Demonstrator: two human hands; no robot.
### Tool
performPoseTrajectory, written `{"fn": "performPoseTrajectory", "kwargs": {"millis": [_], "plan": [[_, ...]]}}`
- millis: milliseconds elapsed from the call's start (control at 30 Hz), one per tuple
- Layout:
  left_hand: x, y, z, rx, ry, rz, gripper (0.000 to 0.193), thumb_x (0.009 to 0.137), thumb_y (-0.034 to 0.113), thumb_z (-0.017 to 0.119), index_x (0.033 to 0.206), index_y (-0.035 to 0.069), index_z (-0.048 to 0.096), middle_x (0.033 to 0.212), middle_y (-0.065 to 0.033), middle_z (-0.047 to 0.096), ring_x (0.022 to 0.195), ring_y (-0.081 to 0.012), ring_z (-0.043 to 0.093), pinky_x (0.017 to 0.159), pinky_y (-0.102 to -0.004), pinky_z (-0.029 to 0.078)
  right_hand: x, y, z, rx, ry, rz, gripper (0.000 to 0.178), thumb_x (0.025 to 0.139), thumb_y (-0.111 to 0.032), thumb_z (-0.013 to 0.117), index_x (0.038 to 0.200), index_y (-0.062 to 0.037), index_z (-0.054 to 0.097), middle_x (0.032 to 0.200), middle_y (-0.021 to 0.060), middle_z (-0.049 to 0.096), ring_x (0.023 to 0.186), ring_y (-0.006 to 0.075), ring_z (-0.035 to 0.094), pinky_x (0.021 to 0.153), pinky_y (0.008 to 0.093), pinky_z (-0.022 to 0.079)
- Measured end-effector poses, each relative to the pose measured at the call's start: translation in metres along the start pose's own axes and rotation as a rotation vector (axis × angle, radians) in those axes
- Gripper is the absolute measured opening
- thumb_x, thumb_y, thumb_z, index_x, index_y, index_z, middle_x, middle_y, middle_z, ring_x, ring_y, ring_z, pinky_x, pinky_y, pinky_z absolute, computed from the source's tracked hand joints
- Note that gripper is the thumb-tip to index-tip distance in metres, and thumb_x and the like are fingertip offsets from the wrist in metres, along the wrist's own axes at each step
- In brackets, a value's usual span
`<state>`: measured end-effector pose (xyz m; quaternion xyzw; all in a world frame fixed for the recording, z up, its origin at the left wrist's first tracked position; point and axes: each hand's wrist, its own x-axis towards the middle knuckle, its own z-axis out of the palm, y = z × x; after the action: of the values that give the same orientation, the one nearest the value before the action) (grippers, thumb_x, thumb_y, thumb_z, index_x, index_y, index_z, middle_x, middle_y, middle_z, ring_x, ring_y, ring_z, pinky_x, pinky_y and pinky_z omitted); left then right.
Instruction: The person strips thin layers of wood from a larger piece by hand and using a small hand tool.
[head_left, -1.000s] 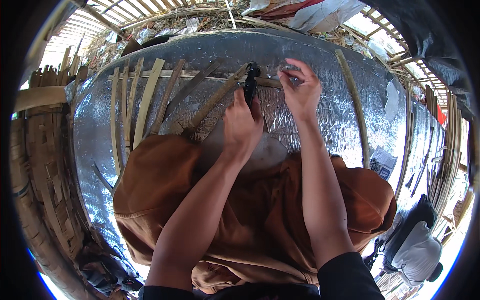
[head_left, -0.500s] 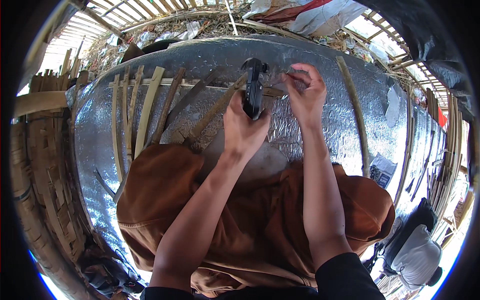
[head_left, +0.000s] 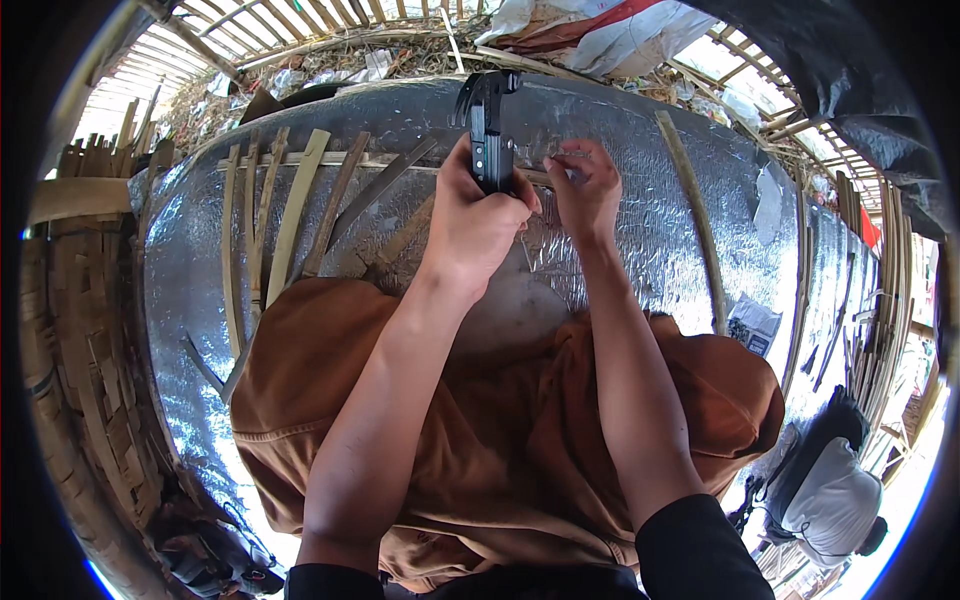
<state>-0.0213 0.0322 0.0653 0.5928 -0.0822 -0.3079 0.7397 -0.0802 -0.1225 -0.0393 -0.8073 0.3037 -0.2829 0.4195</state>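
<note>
My left hand (head_left: 472, 225) is closed around a black hammer multi-tool (head_left: 489, 145), its claw-and-hammer head pointing away from me. Rivets show along its dark handle. To its right and a little apart, my right hand (head_left: 590, 195) is raised with curled fingers, thumb and fingertips close together. Whatever those fingers may hold is too small and blurred to tell. Beneath both hands, bamboo strips (head_left: 300, 205) lie on a silvery foil sheet (head_left: 640, 240). A crosswise strip passes behind the tool and is partly hidden by my hands.
My legs in brown cloth (head_left: 320, 370) border the work spot. A longer stick (head_left: 692, 215) and a small printed packet (head_left: 753, 323) lie to the right. Split bamboo (head_left: 100, 330) stands on the left; a grey-and-black bag (head_left: 830, 500) sits at lower right. Litter (head_left: 350, 70) lies beyond the sheet.
My left hand has carried the hammer multi-tool farther away and turned slightly, showing more of the back of the hand. My right hand has shifted a little left, fingers more curled.
</note>
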Motion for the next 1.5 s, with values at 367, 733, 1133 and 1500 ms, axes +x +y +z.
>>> {"fn": "performPoseTrajectory", "kwargs": {"millis": [367,733,1133,1500], "plan": [[-0.047,0.037,-0.017,0.044,0.136,-0.081,0.045,0.075,-0.008,0.062,0.119,-0.004,0.056,0.099,-0.0119,0.063,0.069,-0.0139,0.058,0.061,-0.0311,0.047,-0.009,0.004,-0.003,0.044,0.017,-0.031,0.019,0.082,-0.006,0.077,0.098,-0.0029,0.069,0.092,0.0105,0.077,0.088,0.0218,0.077,0.077,0.0313,0.056],[-0.021,0.022,-0.023,0.611,0.074,-0.093,0.015,0.096,0.012,0.065,0.105,0.002,0.06,0.073,0.0019,0.055,0.059,-0.0071,0.05,0.052,-0.0273,0.041,-0.01,0.021,0.009,-0.016,0.038,-0.138,0.008,0.081,-0.015,0.08,0.088,-0.011,0.078,0.078,0.0036,0.077,0.079,0.0231,0.075,0.075,0.0344,0.056],[-0.009,0.007,-0.02,0.69,0.139,-0.049,0.021,0.092,0.01,0.058,0.108,-0.004,0.061,0.093,-0.0235,0.07,0.091,-0.0378,0.072,0.081,-0.0426,0.053,-0.004,0.026,0.005,-0.038,-0.097,-0.084,0.012,0.079,-0.024,0.085,0.089,-0.019,0.08,0.104,-0.0069,0.077,0.104,0.018,0.068,0.102,0.043,0.036],[-0.004,0.0,-0.022,0.638,0.12,-0.074,0.019,0.088,0.006,0.058,0.104,-0.004,0.062,0.095,-0.0244,0.071,0.096,-0.0388,0.071,0.084,-0.0434,0.053,-0.003,0.022,0.006,-0.054,-0.134,-0.033,0.01,0.076,-0.023,0.086,0.084,-0.0191,0.081,0.096,-0.0059,0.077,0.1,0.0174,0.068,0.096,0.0413,0.037]]}}
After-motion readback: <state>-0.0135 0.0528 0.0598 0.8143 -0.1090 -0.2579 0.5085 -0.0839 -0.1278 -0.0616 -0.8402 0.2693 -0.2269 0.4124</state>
